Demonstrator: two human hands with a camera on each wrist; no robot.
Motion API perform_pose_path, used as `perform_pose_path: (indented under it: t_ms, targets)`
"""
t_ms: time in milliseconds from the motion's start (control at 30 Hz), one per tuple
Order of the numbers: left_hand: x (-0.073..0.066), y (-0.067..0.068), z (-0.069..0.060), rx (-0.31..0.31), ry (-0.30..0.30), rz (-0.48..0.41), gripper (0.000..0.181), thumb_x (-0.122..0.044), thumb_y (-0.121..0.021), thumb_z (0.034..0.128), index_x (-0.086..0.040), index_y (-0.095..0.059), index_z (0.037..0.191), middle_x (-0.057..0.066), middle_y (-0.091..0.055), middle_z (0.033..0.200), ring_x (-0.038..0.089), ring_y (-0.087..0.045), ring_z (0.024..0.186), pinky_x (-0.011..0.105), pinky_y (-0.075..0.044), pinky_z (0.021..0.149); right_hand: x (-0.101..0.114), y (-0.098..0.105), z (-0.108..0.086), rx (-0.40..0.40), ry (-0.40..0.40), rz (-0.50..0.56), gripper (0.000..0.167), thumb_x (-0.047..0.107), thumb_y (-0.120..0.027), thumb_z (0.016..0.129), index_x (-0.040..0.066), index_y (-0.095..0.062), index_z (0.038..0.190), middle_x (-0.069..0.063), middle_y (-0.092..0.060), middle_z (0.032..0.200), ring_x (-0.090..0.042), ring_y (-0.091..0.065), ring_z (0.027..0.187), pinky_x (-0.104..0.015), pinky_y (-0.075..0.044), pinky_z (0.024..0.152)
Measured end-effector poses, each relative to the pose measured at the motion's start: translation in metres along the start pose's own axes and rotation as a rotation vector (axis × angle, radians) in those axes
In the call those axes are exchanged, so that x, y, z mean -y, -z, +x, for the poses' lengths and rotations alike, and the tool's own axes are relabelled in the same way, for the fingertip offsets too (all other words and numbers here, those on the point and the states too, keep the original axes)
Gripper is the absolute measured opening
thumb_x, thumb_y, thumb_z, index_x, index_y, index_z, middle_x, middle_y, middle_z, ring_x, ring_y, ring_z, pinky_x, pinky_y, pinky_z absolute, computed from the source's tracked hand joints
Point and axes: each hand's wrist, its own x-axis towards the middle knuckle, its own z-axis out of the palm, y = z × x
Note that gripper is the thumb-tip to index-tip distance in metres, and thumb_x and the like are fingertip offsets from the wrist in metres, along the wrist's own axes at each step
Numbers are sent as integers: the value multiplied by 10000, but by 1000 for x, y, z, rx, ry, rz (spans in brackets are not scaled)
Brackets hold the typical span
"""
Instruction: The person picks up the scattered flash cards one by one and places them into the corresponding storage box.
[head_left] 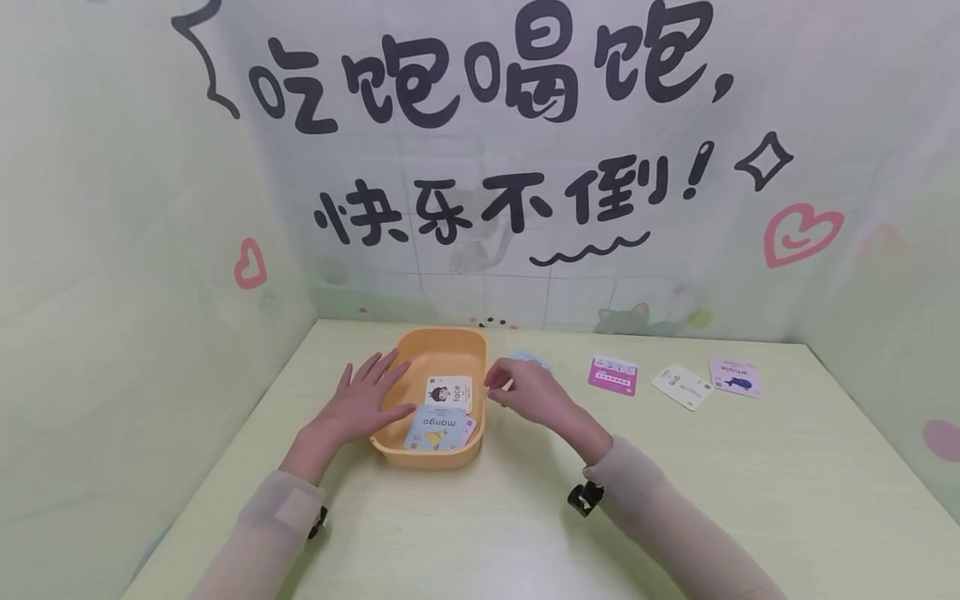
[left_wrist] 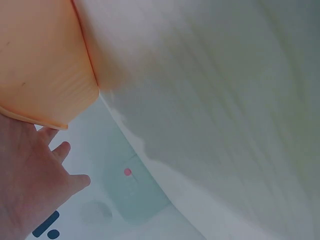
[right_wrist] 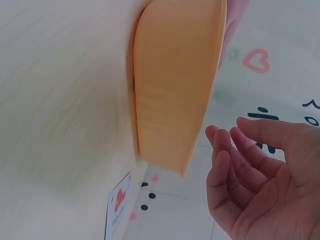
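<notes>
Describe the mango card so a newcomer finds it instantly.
On the pale yellowish tabletop, find the orange, rounded rectangular plastic tray between the left hand and right hand. A pale-blue rectangular card lies at its near end. Unlike the white rectangular "face" card just beyond and the partly covered pinkish card beside it, it reads "mango", upside down in the head view.

- Bin [head_left: 450, 350]: plain orange
- Face card [head_left: 462, 395] inside the bin: white, black-haired drawing
- Mango card [head_left: 438, 425] inside the bin: light blue, yellow fruit
- Whale card [head_left: 735, 377] right of the bin: pale lilac, navy whale
- Table [head_left: 495, 533] under the bin: pale yellow-green, faint wood grain
- Cloth [head_left: 480, 158] behind the bin: whitish, black lettering, pink hearts
</notes>
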Motion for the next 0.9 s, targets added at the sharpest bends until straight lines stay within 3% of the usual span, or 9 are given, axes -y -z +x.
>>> perform_pose_path:
  t_ms: [500,900]
  targets:
    - [2,0,-2,-1,-4,-7,816,-533,-575,940,-129,-277,1582,124,-136,1684,425,-100,1539,725,-29,1184,-48,34,-10,-70,-53,-47,181,121,-672,935,32,-678,1092,-114,-724,1065,-255,-688,981,-375,-593,829]
    - [4,-1,-2,-4,-5,-3,816,-544,-570,939,-135,-278,1583,121,-133,1685,422,-96,1541,722,-29,1187,-97,70,-27,-139,-77,-111,242,151,-650,937,-20,-661,1108,-180,-720,1088,-350,-696,1033,-440,-580,830]
